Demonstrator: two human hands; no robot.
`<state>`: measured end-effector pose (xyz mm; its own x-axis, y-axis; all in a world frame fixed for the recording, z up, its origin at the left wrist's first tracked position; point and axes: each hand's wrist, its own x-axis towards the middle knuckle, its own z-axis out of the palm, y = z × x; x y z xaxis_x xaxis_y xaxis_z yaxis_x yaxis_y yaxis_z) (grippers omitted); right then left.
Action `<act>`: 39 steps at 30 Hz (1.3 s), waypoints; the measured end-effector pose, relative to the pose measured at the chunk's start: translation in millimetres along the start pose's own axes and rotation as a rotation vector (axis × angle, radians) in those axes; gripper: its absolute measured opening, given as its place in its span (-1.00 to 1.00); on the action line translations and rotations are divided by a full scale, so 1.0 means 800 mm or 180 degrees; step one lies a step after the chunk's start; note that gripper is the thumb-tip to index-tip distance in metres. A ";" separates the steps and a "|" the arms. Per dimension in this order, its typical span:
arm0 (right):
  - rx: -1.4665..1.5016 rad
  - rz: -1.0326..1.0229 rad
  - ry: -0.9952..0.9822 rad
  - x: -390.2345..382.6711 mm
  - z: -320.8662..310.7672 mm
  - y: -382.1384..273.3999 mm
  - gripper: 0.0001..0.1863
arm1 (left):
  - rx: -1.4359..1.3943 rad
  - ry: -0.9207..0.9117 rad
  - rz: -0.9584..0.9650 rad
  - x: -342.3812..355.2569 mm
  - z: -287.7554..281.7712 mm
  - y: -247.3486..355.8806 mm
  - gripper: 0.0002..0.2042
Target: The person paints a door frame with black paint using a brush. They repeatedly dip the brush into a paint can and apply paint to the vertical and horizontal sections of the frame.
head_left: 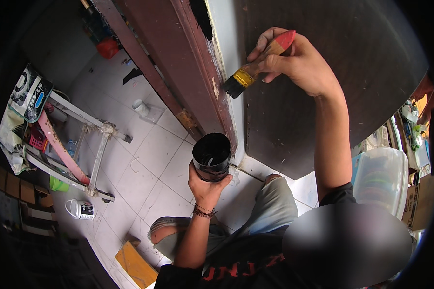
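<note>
In my right hand [289, 60] is a paintbrush [255, 67] with a red-tipped wooden handle and a yellow ferrule. Its dark bristles point down and left, at the edge of the brown door frame [205, 72]; whether they touch it I cannot tell. A patch of black covers the upper part of that frame's edge, and bare, chipped spots show lower down. Lower in the view, my left hand [206, 185] is wrapped round a black cup [211, 156], whose inside is coated with glossy black paint. The cup is held upright near the foot of the frame.
A dark panel [294, 120] stands right of the frame. Left on the tiled floor [149, 168] are a metal stand [99, 159], a white bucket [80, 209], a small white cup [140, 107] and a yellow-brown wooden block [136, 262]. A clear plastic bin [381, 180] sits at the right.
</note>
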<state>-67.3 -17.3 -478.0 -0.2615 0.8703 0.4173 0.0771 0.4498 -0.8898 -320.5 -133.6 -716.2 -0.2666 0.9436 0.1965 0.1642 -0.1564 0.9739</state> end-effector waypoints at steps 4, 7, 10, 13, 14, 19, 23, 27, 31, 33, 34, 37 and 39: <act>0.0064 -0.0044 -0.0301 0.001 -0.008 -0.002 -0.85 | 0.0063 -0.0014 -0.0073 0.000 0.000 -0.001 -0.07; 0.0077 -0.0117 -0.0643 -0.001 -0.016 0.002 -0.84 | 0.0144 -0.0006 -0.0036 0.000 0.000 -0.003 -0.08; -0.0278 -0.0076 -0.1035 -0.007 -0.021 0.002 -0.82 | 0.0138 -0.0006 0.0025 0.001 -0.001 -0.008 -0.08; -0.0513 0.0512 -0.1186 -0.015 -0.017 -0.017 -0.81 | 0.0110 -0.0027 -0.0017 0.001 -0.003 -0.004 -0.08; -0.0394 0.0342 -0.1225 -0.013 -0.016 -0.008 -0.81 | 0.0130 -0.0014 -0.0022 0.002 -0.005 -0.004 -0.08; -0.0470 -0.0189 -0.1024 -0.006 -0.016 0.015 -0.83 | 0.0027 -0.0034 -0.0049 0.004 0.000 -0.014 -0.07; -0.0345 -0.0086 -0.0642 0.001 -0.007 0.018 -0.84 | 0.0063 -0.0061 -0.0068 0.006 0.001 -0.011 -0.06; -0.0479 -0.0187 -0.0446 0.008 -0.001 0.021 -0.84 | 0.0056 -0.0048 -0.0058 0.006 0.001 -0.010 -0.06; -0.0787 0.0025 -0.0458 0.011 0.007 0.018 -0.81 | 0.0015 -0.0062 -0.0047 0.008 0.002 -0.013 -0.05; -0.0831 -0.0042 -0.0415 0.011 0.012 0.021 -0.82 | 0.0004 -0.0073 -0.0077 0.009 0.002 -0.012 -0.04; -0.0818 -0.0035 -0.0402 0.012 0.014 0.021 -0.82 | 0.0002 -0.0076 -0.0091 0.009 0.002 -0.012 -0.04; -0.0839 -0.0080 -0.0351 0.012 0.017 0.022 -0.83 | -0.0006 -0.0051 -0.0047 0.009 -0.001 -0.019 -0.04; -0.0933 -0.0194 -0.0306 0.011 0.018 0.023 -0.84 | 0.0035 -0.0048 -0.0062 0.009 -0.001 -0.018 -0.05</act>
<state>-82.3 -4.5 -493.4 -0.3629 0.8233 0.4365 0.3289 0.5514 -0.7667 -325.5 -124.5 -729.0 -0.2555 0.9507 0.1756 0.1697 -0.1347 0.9763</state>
